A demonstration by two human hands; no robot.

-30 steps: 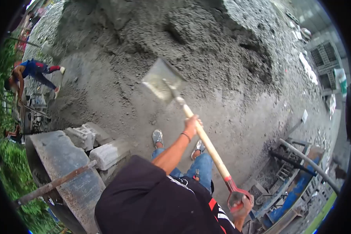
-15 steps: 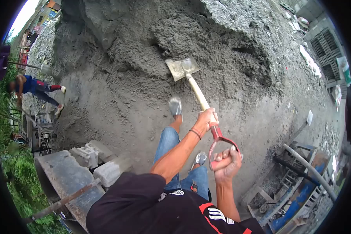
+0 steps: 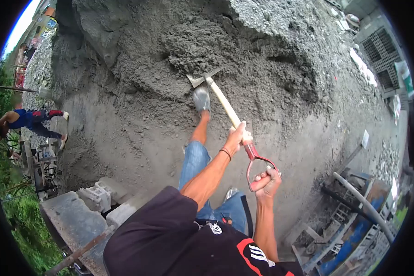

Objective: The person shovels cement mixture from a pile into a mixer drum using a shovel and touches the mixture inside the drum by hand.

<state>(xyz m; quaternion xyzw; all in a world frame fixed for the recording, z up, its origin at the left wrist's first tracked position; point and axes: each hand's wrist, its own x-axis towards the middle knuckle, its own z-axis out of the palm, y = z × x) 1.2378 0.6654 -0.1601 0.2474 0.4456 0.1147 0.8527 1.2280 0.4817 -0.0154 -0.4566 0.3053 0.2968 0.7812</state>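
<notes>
A shovel with a pale shaft and a red D-shaped grip slants up toward a heap of damp grey sand. Its metal blade meets the foot of the heap, and part of it looks sunk in. Around the lower shaft, just above the red socket, my left hand is closed. My right hand wraps the crossbar of the red grip. My left shoe, grey and blurred, is right beside the blade, close to its rear edge; whether it touches cannot be made out.
Concrete blocks and a metal-topped stand are at the lower left. A blue, dirty frame with pipes lies at the lower right. Another person bends at the far left. Hollow blocks line the upper right.
The blade has tipped and pushed lower against the heap's foot. My left foot has stepped forward to the blade. Both hands keep their holds, shifting slightly left.
</notes>
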